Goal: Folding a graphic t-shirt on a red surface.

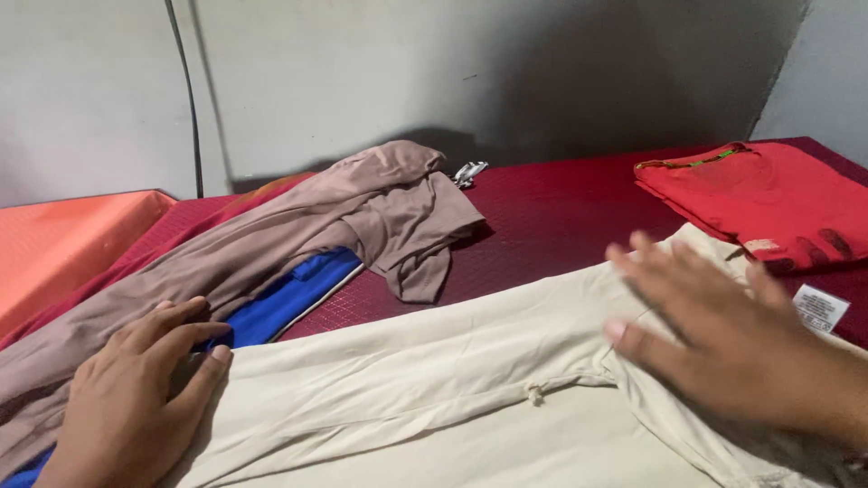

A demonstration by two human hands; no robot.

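Left hand (136, 389) and right hand (723, 334) flat on cream garment (434, 398), brown garment (271, 235) beside

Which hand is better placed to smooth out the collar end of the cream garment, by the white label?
Probably the right hand. It lies flat and open on the cream garment close to the white label. The left hand rests at the opposite end, partly on the brown garment.

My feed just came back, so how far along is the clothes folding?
Done: one red shirt lies folded at the far right. In hand: the cream garment lies spread flat, with the left hand pressing its left edge and the right hand flat on its right part; no fold shows in it yet. Left: the taupe garment and the blue one under it lie loose.
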